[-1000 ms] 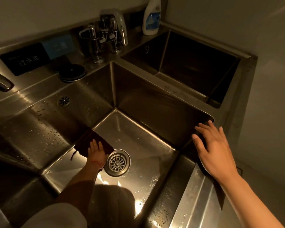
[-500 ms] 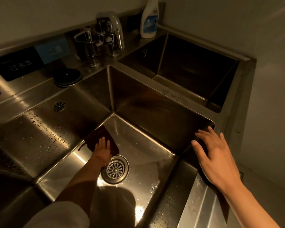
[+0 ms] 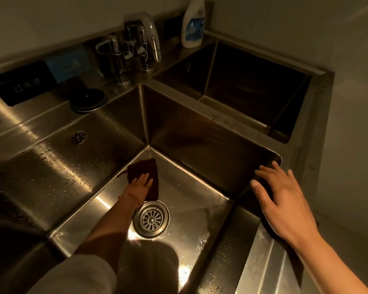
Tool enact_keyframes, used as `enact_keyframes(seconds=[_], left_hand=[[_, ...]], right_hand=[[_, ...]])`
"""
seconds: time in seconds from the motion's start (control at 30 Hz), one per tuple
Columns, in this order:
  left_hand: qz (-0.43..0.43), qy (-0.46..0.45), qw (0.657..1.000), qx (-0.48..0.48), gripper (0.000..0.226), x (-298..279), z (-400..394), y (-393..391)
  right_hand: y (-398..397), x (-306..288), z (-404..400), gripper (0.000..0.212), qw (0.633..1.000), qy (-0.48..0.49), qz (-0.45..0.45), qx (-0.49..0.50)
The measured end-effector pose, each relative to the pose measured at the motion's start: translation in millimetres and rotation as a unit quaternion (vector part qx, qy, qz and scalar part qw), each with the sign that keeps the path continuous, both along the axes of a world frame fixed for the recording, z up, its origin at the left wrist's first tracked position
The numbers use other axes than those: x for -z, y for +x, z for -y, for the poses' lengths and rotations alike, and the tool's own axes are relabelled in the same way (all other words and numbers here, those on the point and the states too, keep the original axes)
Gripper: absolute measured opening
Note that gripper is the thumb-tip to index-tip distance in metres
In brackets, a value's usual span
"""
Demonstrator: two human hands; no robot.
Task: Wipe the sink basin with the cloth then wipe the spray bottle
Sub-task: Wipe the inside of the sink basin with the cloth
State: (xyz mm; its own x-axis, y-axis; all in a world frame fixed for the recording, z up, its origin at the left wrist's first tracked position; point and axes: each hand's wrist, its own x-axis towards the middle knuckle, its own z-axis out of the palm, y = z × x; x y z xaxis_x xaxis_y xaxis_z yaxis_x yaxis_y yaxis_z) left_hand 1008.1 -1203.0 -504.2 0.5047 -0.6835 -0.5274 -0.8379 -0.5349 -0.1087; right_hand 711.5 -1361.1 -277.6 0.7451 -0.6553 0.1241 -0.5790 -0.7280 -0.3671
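Observation:
A deep steel sink basin [image 3: 200, 213] fills the middle of the view. My left hand [image 3: 139, 185] reaches down to its floor and presses flat on a dark brown cloth [image 3: 146, 169], just behind the round drain [image 3: 151, 219]. My right hand [image 3: 285, 200] hovers with fingers spread over the basin's right front corner rim and holds nothing. A white spray bottle [image 3: 192, 24] with a blue label stands upright on the back ledge, far from both hands; its top is cut off by the frame.
Chrome taps [image 3: 134, 45] stand on the back ledge between the basins. A second basin [image 3: 253, 92] lies to the right. A round black plug [image 3: 87, 99] and dark and blue signs [image 3: 21, 81] sit at the back left. Walls close in behind and right.
My left hand has slid the cloth across the basin floor, away from me and to the right, toward the far corner. My right hand has stayed over the rim.

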Motion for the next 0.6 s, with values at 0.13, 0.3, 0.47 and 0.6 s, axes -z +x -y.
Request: enact_keyframes(seconds=[0.13, 0.3, 0.47, 0.6], left_hand=[[-0.052, -0.047, 0.994, -0.084, 0.081, 0, 7, -10], [-0.029, -0.072, 0.983, -0.169, 0.075, 11, 22, -25], [-0.004, -0.065, 0.986, -0.151, 0.068, 20, 26, -31], [-0.001, -0.056, 0.995, -0.078, 0.067, 21, 21, -25]], right_hand=[[-1, 0, -1, 0.058, 1.000, 0.003, 0.001, 0.000], [0, -1, -2, 0.060, 1.000, 0.006, 0.011, 0.000], [0, 0, 0, 0.059, 1.000, 0.001, 0.012, 0.002], [-1, 1, 1, 0.060, 1.000, -0.001, 0.010, 0.004]])
